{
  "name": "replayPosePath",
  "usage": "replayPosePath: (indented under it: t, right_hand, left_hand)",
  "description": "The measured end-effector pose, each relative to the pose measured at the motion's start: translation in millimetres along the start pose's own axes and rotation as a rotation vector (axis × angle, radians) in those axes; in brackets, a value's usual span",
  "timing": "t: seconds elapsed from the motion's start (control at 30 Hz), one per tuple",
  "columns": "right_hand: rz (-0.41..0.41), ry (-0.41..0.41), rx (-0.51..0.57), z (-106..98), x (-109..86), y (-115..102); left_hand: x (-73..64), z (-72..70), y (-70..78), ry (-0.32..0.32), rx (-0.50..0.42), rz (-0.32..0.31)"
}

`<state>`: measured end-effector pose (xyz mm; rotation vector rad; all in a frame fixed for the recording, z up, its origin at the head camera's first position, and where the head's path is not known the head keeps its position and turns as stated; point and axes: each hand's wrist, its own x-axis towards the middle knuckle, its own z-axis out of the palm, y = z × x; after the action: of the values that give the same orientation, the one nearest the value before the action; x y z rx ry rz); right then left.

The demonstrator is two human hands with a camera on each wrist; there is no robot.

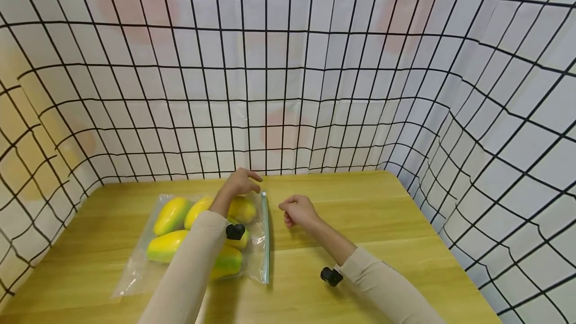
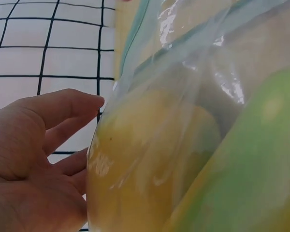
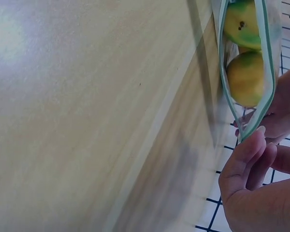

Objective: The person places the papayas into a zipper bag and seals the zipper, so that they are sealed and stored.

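A clear zip-top bag with a pale green zip edge lies on the table, holding several yellow-green fruits that look like mangoes or papayas. Its mouth gapes in the right wrist view, two fruit ends showing inside. My left hand hovers at the bag's far corner, fingers loosely bent and thumb apart, gripping nothing; whether it touches the plastic I cannot tell. To the right of the zip edge, separated from it by a small gap, is my right hand, its fingers loosely curled near the thumb and nothing held.
Under everything is a yellowish wood-grain table. White sheeting with a black grid rises behind it and on both sides. Black wrist devices sit on the left cuff and beside the right cuff.
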<state>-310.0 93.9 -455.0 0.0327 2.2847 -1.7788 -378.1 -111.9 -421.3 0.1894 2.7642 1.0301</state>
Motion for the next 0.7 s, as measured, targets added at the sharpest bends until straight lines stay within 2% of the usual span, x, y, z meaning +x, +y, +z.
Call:
replayPosePath:
  t: [0.3, 0.47, 0.7]
  right_hand:
    - [-0.012, 0.004, -0.004, 2, 7.5, 9]
    - [-0.004, 0.003, 0.008, 2, 7.2, 9]
    - [-0.017, -0.003, 0.033, 1, 9.2, 7]
  left_hand:
    - [-1.8, 5.9, 5.2, -0.025, 0.055, 0.032]
    - [-1.8, 4.5, 1.6, -0.040, 0.063, 0.042]
    - [1.0, 5.0, -4.9, -0.041, 0.001, 0.012]
